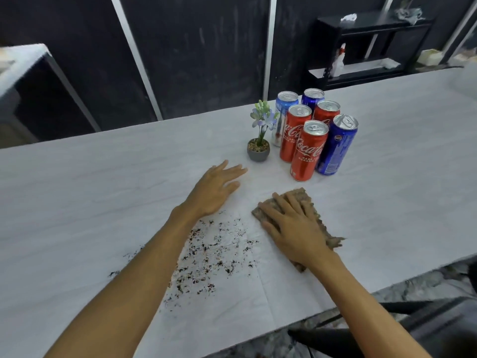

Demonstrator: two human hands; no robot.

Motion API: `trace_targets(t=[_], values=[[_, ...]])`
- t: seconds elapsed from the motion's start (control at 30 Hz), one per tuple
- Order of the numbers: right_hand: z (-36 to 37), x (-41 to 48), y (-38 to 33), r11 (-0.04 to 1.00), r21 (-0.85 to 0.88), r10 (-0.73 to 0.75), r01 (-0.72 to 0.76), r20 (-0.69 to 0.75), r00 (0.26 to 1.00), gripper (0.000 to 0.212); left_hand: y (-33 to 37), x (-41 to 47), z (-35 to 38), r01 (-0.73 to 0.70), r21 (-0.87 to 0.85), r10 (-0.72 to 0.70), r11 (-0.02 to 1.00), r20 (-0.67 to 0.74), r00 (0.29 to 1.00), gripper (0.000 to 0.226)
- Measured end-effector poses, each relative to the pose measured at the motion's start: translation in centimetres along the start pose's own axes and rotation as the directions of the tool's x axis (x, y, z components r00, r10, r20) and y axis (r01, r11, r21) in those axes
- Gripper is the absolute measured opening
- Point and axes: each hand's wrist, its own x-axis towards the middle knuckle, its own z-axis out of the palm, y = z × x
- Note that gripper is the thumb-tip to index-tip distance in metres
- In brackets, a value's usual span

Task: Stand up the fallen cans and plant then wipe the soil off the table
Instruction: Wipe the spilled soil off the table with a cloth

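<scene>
Head view shows the standing-up part of the job looking finished: six cans (313, 130), three red cola and three blue, stand upright in a tight cluster on the far side of the table (400, 156), with the small potted plant (259, 146) upright just to their left. Wiping appears to be the step in hand. The right hand (291, 226) lies flat on a brown cloth (304, 200), fingers (289, 202) spread and pressing it onto the table rather than gripping it. The left hand (214, 189) rests palm down, fingers loosely splayed and holding nothing, between the plant and the spill. The soil (214, 257) is scattered as dark crumbs near the table's near edge, just left of the cloth and partly hidden by the left forearm.

My judgement is that the next move calls for a leftward sweep of the cloth through the crumbs, with the left arm lifted clear first. The tabletop is pale grey with a marbled grain. Behind it are dark wall panels with light metal strips, and a black shelf unit (366, 47) stands far right.
</scene>
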Motion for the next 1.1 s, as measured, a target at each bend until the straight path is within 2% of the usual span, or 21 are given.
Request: trace_targets(t=[0.17,0.27,0.4,0.6,0.7,0.83,1.0,1.1], values=[[1.6,2.2,-0.1,0.993,-0.042,0.109,-0.107,0.038,0.993,0.056,-5.0,-2.7,-2.0,0.098,0.068,-0.096,0.993,-0.025,0.995,0.045],[1.9,3.4,-1.9,0.993,-0.032,0.115,-0.113,0.063,0.991,0.059,-7.5,-3.9,-2.8,0.133,0.081,-0.131,0.988,-0.030,0.991,0.045],[2.2,2.2,-2.4,0.996,-0.057,0.079,-0.075,0.075,0.994,0.062,-9.8,-5.2,-3.2,0.091,0.124,-0.091,0.988,-0.007,0.996,0.045],[2.3,3.5,-2.7,0.982,-0.046,0.184,-0.181,0.054,0.982,0.055,-9.9,-5.2,-2.9,0.052,0.153,-0.048,0.987,-0.030,0.998,0.045],[2.9,3.4,-4.3,0.989,-0.044,0.141,-0.139,0.053,0.989,0.054,-9.9,-5.2,-3.0,0.053,0.148,-0.047,0.988,-0.040,0.998,0.045],[2.0,2.5,-2.6,0.995,0.006,0.101,-0.102,0.114,0.988,0.052,-9.7,-5.2,-3.0,0.051,0.150,-0.045,0.987,-0.048,0.998,0.045],[1.8,0.9,-1.3,0.996,-0.046,0.083,-0.081,0.038,0.996,0.060,-9.9,-5.3,-2.9,0.052,0.164,-0.045,0.985,-0.045,0.998,0.046],[1.9,1.4,-1.6,0.995,0.033,0.094,-0.093,-0.030,0.995,0.063,-9.9,-5.3,-2.8,0.058,0.177,-0.052,0.982,-0.041,0.998,0.046]])
